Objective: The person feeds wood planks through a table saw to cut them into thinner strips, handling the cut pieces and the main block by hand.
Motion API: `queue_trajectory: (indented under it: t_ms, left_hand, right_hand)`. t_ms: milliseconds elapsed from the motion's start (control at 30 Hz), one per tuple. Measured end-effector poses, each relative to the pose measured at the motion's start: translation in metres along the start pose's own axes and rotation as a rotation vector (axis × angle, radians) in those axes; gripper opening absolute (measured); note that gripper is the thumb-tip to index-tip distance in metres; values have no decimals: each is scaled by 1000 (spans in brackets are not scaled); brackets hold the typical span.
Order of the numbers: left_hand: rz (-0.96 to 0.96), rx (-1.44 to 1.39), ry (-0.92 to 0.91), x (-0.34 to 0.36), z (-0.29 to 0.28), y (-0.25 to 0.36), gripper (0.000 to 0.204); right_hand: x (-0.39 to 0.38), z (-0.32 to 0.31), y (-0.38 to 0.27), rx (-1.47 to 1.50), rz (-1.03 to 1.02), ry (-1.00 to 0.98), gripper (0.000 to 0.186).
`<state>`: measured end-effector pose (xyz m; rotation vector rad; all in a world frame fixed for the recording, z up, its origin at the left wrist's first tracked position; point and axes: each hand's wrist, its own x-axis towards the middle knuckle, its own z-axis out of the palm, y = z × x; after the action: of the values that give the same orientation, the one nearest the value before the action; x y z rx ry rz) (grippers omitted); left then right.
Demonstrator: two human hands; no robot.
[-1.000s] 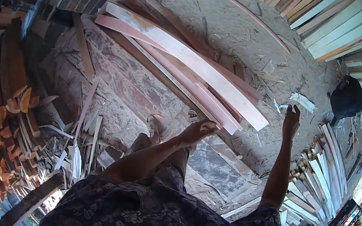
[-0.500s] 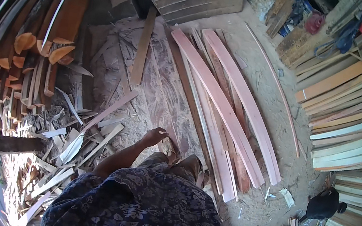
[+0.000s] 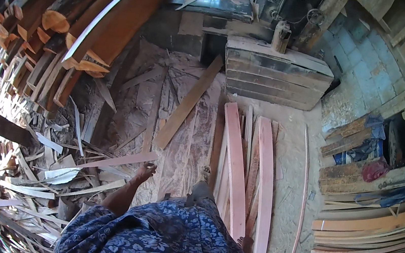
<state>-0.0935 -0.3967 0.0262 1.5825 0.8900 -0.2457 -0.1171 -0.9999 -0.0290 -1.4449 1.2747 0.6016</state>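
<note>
My left hand (image 3: 145,171) hangs at the left of my body with loosely bent fingers and nothing in it. In the picture it lies by the end of a thin pinkish strip of wood (image 3: 124,160); I cannot tell whether they touch. My right hand (image 3: 246,244) shows in part beside my shirt, between two long curved pink planks. The left plank (image 3: 234,166) and the right plank (image 3: 264,186) lie on top of other boards on the floor. The fingers of my right hand look loose, and no held thing is visible.
Wood offcuts (image 3: 50,191) litter the left floor below stacked brown slabs (image 3: 119,18). A narrow board (image 3: 188,106) leans near a wooden box (image 3: 276,75) ahead. A thin strip (image 3: 301,201) lies to the right, before stacked curved boards (image 3: 360,249). One foot (image 3: 205,172) shows beneath me.
My view has swung right and up, showing the machine and block wall ahead. My right hand has come into view. The dark-clothed person at the lower right is out of sight.
</note>
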Motion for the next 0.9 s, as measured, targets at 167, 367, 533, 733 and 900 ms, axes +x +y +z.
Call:
queue_trajectory:
  t_ms: [167, 367, 533, 733, 900]
  left_hand:
    - [-204, -219, 79, 1, 14, 44, 44]
    - [-449, -422, 176, 75, 59, 31, 49]
    - [-602, -374, 212, 157, 56, 93, 48]
    - [-234, -790, 563, 213, 13, 260, 62]
    - [-328, -1003, 827, 213, 52, 314, 41]
  right_hand:
    - [4, 188, -245, -571, -508, -210, 22]
    - [-12, 494, -500, -788, -886, -449, 24]
    - [-65, 710, -618, -1244, -1334, -604, 36]
    - [-208, 976, -770, -1046, -2087, -483, 62]
    - [-225, 1141, -840, -1035, -2566, -253, 52]
